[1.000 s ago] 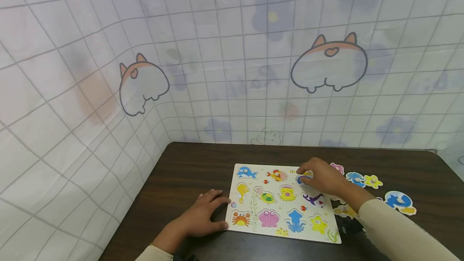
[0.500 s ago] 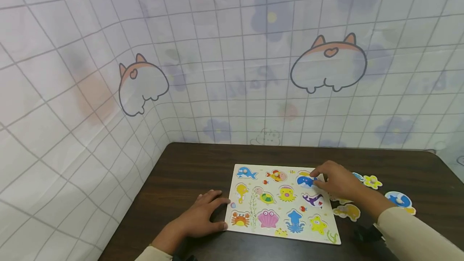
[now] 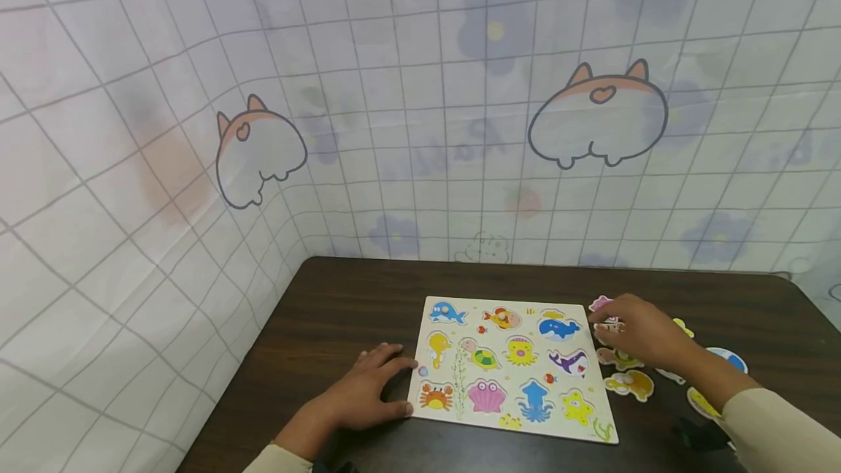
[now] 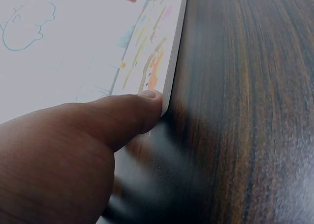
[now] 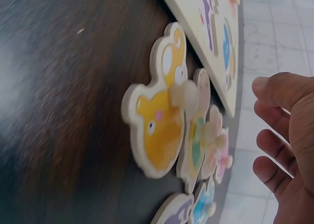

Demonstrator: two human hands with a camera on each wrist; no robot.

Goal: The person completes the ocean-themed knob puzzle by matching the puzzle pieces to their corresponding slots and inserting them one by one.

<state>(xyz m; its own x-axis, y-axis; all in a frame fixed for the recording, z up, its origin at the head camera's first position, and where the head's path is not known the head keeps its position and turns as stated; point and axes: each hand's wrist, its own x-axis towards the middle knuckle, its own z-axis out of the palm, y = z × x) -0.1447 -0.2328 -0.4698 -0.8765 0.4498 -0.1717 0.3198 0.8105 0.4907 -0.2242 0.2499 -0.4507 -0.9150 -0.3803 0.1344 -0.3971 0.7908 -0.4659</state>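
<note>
A pale wooden puzzle board [image 3: 460, 425] with printed sea animals lies on the table. My left hand [image 3: 368, 393] rests at its left edge; the thumb [image 4: 132, 116] touches the board's corner in the left wrist view. To the right of the board, my right hand [image 3: 647, 331] hovers over loose puzzle pieces, its fingers loosely bent. Nothing shows between the fingers in the right wrist view. Below them are a yellow seahorse piece [image 5: 164, 128], a turtle piece [image 5: 197, 140] and a pink piece [image 5: 224, 153], each with a round knob. The right hand partly covers the pieces in the head view.
A blue-and-white piece [image 3: 728, 358] and a yellow piece [image 3: 701, 403] lie beside the right forearm. Knobbed dolphin [image 3: 447, 313] and fish [image 3: 502, 318] pieces sit in the board. Behind the dark wood table [image 3: 355, 298] hangs a checked white curtain [image 3: 407, 130].
My right hand has moved right, from the board's whale picture to the loose pieces, uncovering that picture. My left hand has stayed at the board's edge.
</note>
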